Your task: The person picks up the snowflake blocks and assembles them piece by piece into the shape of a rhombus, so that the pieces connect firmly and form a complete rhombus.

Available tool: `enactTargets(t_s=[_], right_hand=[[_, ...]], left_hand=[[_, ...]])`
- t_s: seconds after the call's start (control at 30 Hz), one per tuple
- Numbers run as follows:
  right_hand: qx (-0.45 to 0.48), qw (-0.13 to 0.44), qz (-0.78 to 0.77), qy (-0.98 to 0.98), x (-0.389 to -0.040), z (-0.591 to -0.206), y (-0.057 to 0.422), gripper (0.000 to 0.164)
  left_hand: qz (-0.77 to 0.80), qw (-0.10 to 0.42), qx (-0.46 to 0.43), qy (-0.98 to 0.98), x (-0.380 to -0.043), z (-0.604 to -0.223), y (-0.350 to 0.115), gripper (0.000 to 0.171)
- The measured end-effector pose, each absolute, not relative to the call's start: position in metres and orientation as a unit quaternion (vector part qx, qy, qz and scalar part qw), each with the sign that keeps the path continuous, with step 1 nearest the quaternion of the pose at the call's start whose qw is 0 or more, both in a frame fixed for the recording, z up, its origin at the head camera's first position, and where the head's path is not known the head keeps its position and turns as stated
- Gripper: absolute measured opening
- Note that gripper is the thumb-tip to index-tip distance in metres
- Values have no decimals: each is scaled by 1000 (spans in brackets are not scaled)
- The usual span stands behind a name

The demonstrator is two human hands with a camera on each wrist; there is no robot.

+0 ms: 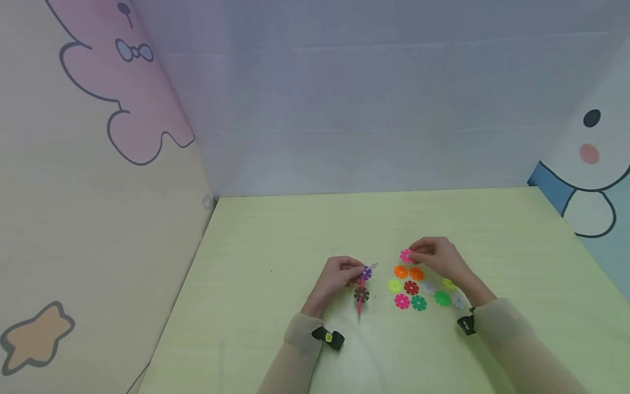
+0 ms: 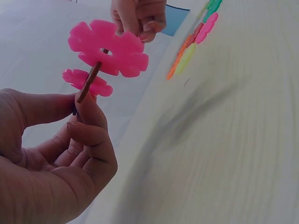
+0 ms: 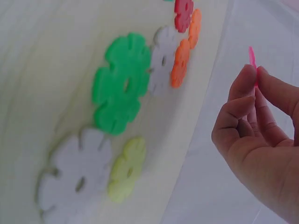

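Observation:
My left hand (image 1: 336, 279) pinches a small chain of notched, flower-shaped plastic discs between thumb and fingertips. In the head view the chain shows a purple disc (image 1: 367, 274) by the fingertips, a whitish piece sticking out beyond it, and a brown disc (image 1: 357, 295) lower down among pink ones. A large pink disc (image 2: 126, 56) slotted onto the brown one faces the left wrist camera. Up at the far end of the loose discs, my right hand (image 1: 440, 260) holds a single pink disc (image 3: 252, 56) by its edge, seen nearly edge-on in the right wrist view.
Loose discs lie on the pale green table (image 1: 275, 328) below the right hand: orange (image 1: 401, 272), red (image 1: 407, 288), yellow (image 1: 395, 286), pink (image 1: 398, 301), teal (image 1: 415, 303), green (image 1: 442, 298) and whitish (image 1: 459, 301). A cloth wall (image 1: 344, 109) stands behind, cartoon-printed panels at both sides.

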State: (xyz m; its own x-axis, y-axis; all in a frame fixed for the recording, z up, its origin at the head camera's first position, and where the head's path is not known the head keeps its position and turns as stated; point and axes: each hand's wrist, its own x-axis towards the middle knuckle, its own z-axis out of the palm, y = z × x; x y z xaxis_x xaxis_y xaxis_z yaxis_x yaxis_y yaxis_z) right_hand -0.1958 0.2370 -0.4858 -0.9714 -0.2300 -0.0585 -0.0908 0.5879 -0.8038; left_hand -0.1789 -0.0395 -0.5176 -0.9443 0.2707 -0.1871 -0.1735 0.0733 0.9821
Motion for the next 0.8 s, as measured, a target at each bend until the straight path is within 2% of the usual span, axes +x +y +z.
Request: enactTargets(t_s=[0.8], right_hand=[[-99,117,-522,839,-190,-488,195,27]], left_hand=[[678,168,23,716,-179,-518,-40,14]])
